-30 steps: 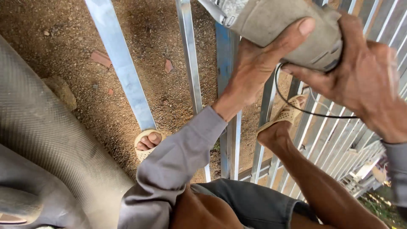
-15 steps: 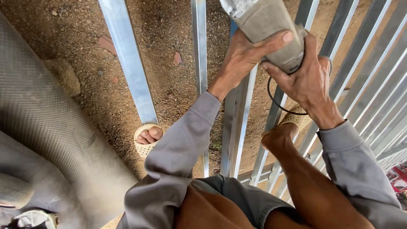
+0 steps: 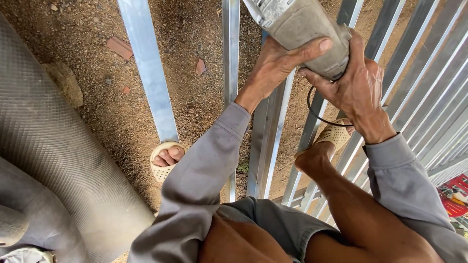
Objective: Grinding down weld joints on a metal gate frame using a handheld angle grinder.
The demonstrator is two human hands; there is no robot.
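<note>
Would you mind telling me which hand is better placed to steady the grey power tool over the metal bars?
Probably the left hand: it wraps the grey power tool's body from the side, while the right hand grips only its rear end by the black cord.

Ground [image 3: 195, 104]: reddish-brown packed dirt, gritty, with small pebbles. Two flat brick shards on it, one [image 3: 119, 47] upper left, a smaller one [image 3: 200, 66] near the centre bar. A pale stone [image 3: 66, 85] sits at the edge of the grey mat.

Mat [image 3: 53, 146]: grey, fine diamond texture, rolled or draped, fills the left side from top edge to bottom.

Sandals: cream, perforated. Left sandal [image 3: 163, 170] flat on dirt, toes showing, partly behind a bar. Right sandal [image 3: 334, 134] among the slanted bars, heel lifted.

Shorts [image 3: 273, 221]: grey, at bottom centre.

Red object [image 3: 456, 192] at far right edge, too small to tell.
</note>
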